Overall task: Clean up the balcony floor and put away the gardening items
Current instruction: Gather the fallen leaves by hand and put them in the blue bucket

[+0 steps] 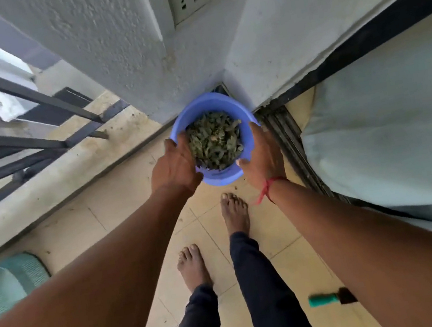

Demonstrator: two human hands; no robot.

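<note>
There it was, the blue bucket (201, 103), right in the wall corner, and I had both hands on it. My left hand (175, 167) gripped the bucket's left rim, fingers hooked over the edge. My right hand (263, 156) clasped its right side, thumb on the near rim, a red thread (266, 190) round that wrist. Inside the bucket sat a heap of dry green leaves (215, 139), filling it well up. Whether the bucket stood on the floor (121, 215) or hung in my grip, I could not tell. Nearer to me than the bucket were my bare feet (235, 214). Further back and right of the bucket lay a tool with a green handle (324, 300), partly behind my forearm. Left of the bucket ran the dark railing (14, 93); right of it, the door track (286, 135) and a pale curtain (386, 122).
</note>
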